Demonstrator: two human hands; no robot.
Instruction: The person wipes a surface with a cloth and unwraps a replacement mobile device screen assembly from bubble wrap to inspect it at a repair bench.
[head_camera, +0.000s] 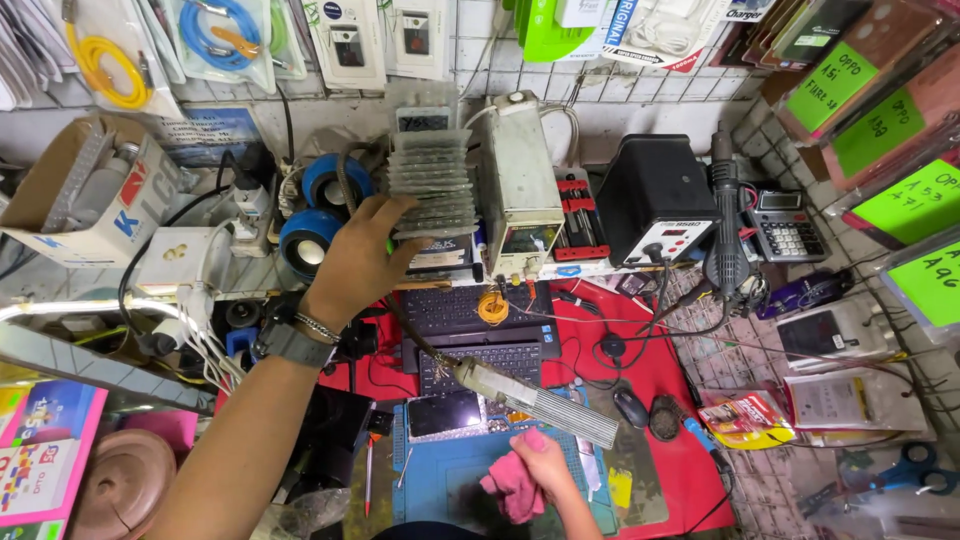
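- My left hand (362, 262) is raised to the shelf at the back of the bench. The fingers are spread and curled round the left edge of a stack of grey ribbed trays (432, 180), thumb below. The grip looks meant to steady the stack, which stands upright against the wall grid.
- My right hand (540, 465) is low, near my body, over the blue work mat (450, 480). Its fingers are pressed together round a bunched pink cloth (512, 485); the cloth hangs below the palm.
- Just above the right hand a long grey tool with a ribbed metal end (545, 400) lies slantwise across the mat and the keyboard (480, 360). Whether the right hand touches it I cannot tell.
- A phone with a dark screen (445, 413) lies flat at the upper edge of the mat, within easy reach of both hands.
- To the right of the trays stands a beige power supply (520, 190), then a black soldering station (655, 195) with a hot-air handle (725, 220) parked upright beside it, nozzle clear of the bench.
- A red mat (650, 370) covers the bench right of the keyboard; a calculator (785, 225) sits at its far corner.
- Two blue round speakers (315, 210) sit just left of my left hand, apart from it.
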